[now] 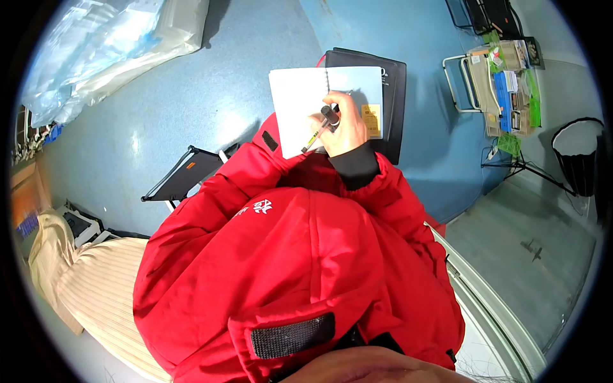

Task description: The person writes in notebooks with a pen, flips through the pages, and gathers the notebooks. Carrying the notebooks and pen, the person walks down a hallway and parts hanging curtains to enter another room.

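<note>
A spiral-bound notebook (297, 96) lies open in front of my body, with a white page at left and a grey-blue side at right. My right hand (348, 127) is over its middle, closed around a pen (317, 136) with a thick black upper end. The pen slants down-left over the lower part of the page, its dark tip close to the paper. My left sleeve (271, 143) reaches the notebook's lower left edge; the left hand's fingers are hidden there. A yellow label (371, 120) sits on the right side. Under the notebook is a black folder (396, 96).
A black folding stool (188, 175) stands left on the blue floor (255, 38). Plastic-wrapped goods (128, 45) lie at upper left. At right are a rack of boxes (511, 96) and a black bin (575, 159). Striped beige cloth (102, 281) is at lower left.
</note>
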A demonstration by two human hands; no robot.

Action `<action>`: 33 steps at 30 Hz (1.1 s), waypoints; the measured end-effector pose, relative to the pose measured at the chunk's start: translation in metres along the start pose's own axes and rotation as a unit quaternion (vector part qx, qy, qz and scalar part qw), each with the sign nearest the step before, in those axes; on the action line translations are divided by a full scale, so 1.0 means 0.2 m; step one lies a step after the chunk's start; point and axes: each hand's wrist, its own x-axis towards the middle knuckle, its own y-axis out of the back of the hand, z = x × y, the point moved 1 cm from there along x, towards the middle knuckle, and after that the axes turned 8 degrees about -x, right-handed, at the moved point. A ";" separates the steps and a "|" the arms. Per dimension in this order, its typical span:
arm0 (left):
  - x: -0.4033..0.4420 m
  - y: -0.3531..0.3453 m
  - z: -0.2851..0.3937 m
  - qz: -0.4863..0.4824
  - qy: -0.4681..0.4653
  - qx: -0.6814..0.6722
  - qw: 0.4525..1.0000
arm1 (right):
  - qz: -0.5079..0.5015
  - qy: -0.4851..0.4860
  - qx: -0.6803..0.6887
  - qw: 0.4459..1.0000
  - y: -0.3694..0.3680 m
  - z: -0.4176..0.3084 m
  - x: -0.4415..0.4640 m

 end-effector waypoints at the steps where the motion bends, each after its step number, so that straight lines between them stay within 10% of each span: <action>1: -0.01 -0.01 -0.04 0.043 0.056 -0.149 0.986 | -0.002 -0.002 -0.007 1.000 -0.01 0.00 0.01; 10: 0.05 -0.01 0.16 -0.062 0.079 0.002 0.995 | 0.048 0.026 0.029 0.998 0.00 -0.01 0.13; 12: 0.06 -0.02 0.14 -0.029 0.178 -0.276 0.944 | 0.044 0.012 0.037 0.998 0.01 -0.03 0.16; 14: 0.06 0.03 -0.10 0.008 0.303 -0.567 0.766 | 0.046 0.006 0.032 0.998 0.01 -0.02 0.18; 20: 0.02 0.01 -0.18 -0.050 0.127 -0.220 0.966 | -0.028 -0.019 -0.021 0.999 0.08 -0.02 0.24; 33: 0.06 0.00 0.08 -0.104 0.223 -0.391 0.887 | -0.147 0.098 0.000 0.984 0.20 -0.07 0.16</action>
